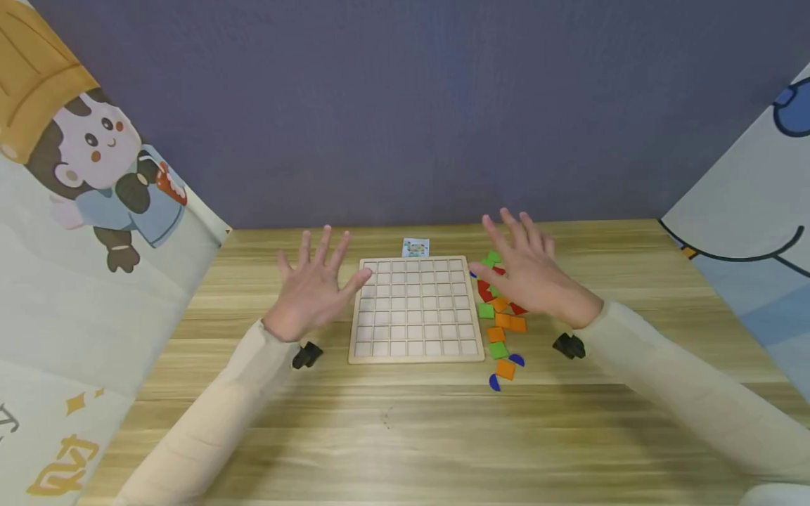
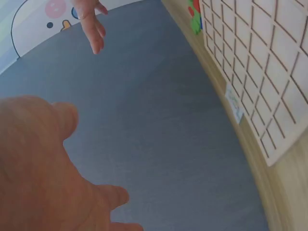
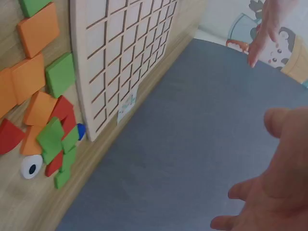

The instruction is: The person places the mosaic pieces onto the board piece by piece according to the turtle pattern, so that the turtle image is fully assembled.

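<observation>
A wooden grid board point(image 1: 418, 309) with rows of pale square cells lies flat on the table. My left hand point(image 1: 311, 288) is held above the board's left side, fingers straight and spread, with nothing in it. On the other side my right hand point(image 1: 528, 274) hovers over loose flat pieces, its fingers also spread and holding nothing. Those pieces include orange squares point(image 3: 38, 30), green squares point(image 3: 60, 74), red pieces point(image 3: 9, 136) and blue half circles point(image 1: 517, 360). A white disc with a black dot point(image 3: 32, 166) lies among them in the right wrist view.
A small printed card point(image 1: 415, 247) lies behind the board's far edge. The wooden table point(image 1: 405, 436) ends at a dark blue-grey wall point(image 1: 405, 112). Printed cartoon panels point(image 1: 95, 161) flank it on both sides. Black gadgets point(image 1: 307, 355) show beside the wrists.
</observation>
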Tool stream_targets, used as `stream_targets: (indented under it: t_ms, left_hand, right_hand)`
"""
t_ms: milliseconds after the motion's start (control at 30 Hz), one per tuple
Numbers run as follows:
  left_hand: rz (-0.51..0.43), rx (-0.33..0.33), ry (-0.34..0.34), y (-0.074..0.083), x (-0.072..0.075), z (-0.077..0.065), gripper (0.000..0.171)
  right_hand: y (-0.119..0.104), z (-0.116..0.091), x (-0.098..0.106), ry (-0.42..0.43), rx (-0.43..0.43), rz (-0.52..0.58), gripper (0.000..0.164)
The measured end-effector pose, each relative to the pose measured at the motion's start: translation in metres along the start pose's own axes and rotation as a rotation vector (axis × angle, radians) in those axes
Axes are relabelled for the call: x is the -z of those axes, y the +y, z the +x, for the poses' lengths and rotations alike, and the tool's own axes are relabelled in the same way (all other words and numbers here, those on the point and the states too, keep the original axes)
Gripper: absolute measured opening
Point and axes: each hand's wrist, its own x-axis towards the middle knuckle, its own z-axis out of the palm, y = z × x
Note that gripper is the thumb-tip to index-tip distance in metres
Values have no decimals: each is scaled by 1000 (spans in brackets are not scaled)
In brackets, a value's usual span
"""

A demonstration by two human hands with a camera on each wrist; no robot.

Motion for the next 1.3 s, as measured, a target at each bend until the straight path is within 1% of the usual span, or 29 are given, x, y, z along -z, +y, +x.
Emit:
stream_targets:
  t_ms: [133, 200, 267, 367, 433, 500, 600, 700, 767, 867, 1133, 1200, 1300]
  left_hand:
    - [-31, -32, 8, -9, -6, 1, 78]
    - [-48, -57, 11, -15, -11, 1, 77]
    - [-53, -80, 2, -22, -19, 0, 76]
    - [-54, -106, -42, -32, -32, -2, 72]
    - [-58, -127, -81, -37, -41, -4, 67]
    - [-71, -149, -115, -40, -49, -7, 63]
    - [-95, -191, -161, -45, -60, -9, 59]
    - [-126, -223, -196, -50, -69, -10, 57]
    - [-136, -242, -214, -52, -73, -10, 56]
    - [-155, -257, -224, -54, -75, -11, 58]
    - [-162, -267, -226, -56, -78, -11, 60]
    - [-164, -267, -226, -56, -79, -12, 60]
    - [-168, -260, -230, -55, -79, -12, 61]
  right_hand:
    - [16, 4, -4, 29, 24, 62, 74]
    - [29, 6, -8, 38, 46, 83, 66]
    - [43, 8, -13, 42, 69, 93, 53]
    - [64, 9, -22, 2, 81, 123, 35]
    - [75, 7, -29, -41, 65, 154, 29]
    - [86, 6, -36, -78, 45, 187, 25]
    - [100, 6, -48, -100, 34, 219, 24]
    - [112, 8, -60, -101, 61, 244, 26]
    - [117, 9, -66, -102, 77, 251, 29]
    - [119, 11, -70, -97, 87, 245, 29]
    - [117, 14, -69, -90, -34, 237, 20]
    - [116, 14, -69, -93, -36, 245, 20]
    - [115, 16, -69, -110, -11, 259, 19]
